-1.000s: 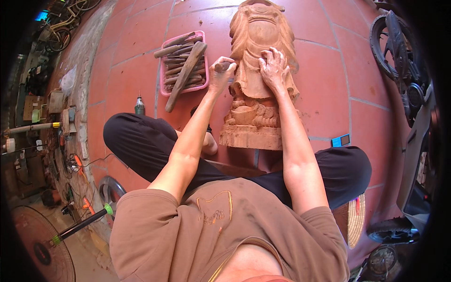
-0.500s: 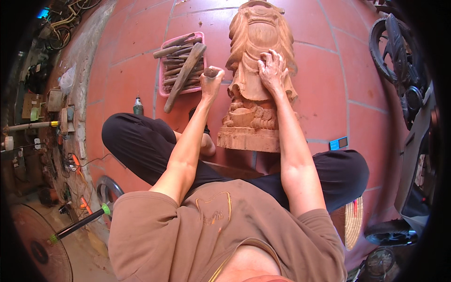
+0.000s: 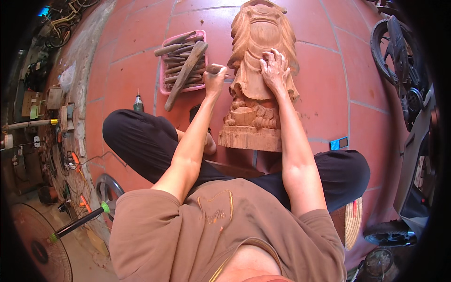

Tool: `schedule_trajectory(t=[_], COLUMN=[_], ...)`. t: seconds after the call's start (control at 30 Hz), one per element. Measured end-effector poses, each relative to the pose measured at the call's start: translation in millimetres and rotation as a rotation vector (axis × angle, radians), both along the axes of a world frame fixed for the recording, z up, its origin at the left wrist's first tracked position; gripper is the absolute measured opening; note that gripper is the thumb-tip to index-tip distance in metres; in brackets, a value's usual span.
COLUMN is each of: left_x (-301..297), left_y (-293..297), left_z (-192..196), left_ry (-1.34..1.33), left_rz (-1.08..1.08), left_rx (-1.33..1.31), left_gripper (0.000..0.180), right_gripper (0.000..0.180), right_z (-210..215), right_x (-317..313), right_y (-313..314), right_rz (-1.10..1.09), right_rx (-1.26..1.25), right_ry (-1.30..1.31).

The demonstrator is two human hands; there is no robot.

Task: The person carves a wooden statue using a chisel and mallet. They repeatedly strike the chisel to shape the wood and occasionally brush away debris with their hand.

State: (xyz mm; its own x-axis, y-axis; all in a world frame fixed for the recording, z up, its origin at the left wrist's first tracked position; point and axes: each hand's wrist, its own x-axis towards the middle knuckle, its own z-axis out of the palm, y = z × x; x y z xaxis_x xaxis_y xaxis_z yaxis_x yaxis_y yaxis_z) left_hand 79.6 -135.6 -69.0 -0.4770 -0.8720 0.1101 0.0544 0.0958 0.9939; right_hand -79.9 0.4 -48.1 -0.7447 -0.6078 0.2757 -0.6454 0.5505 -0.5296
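A carved wooden statue of a robed figure lies on the floor in front of me, its base toward me. My right hand rests on its lower robe, fingers spread and slightly bent, nothing in them. To the left of the statue, my left hand is closed round a carving chisel with a dark wooden handle; I cannot make out its blade. Just left of that hand stands a pink basket of several wood-handled tools. A long wooden mallet lies across the top of them.
Red tiles cover the floor. A green bottle-shaped tool stands beyond my left knee, and a blue phone lies by my right knee. A fan is at lower left. Motorbike parts line the right side.
My left hand has shifted slightly right and tilted, and the chisel's handle now points more to the right. My right hand stays on the statue.
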Motion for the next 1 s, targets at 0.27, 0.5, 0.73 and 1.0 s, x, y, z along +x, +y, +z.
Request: schedule_trajectory(t=[0.27,0.5,0.73,1.0], left_x=[-1,10,17,3], left_y=[4,3,-9,-11], left_z=[-1,-11,-5,-14], left_ry=[0.24,0.277,0.205,0.234], left_rz=[-0.009,-0.06,0.104,0.147], left_rx=[0.389,0.441,0.363,0.516], left_gripper=[0.022,0.024,0.02,0.018], right_gripper=[0.03,0.03,0.03,0.03], right_z=[6,7,5,7], right_x=[2,0,0,-2], right_y=[-4,-3,-3,-3], right_rz=[0.013,0.031,0.036,0.044], right_rx=[-0.025,-0.03,-0.03,-0.035], right_ry=[-0.03,-0.041,-0.026,-0.011])
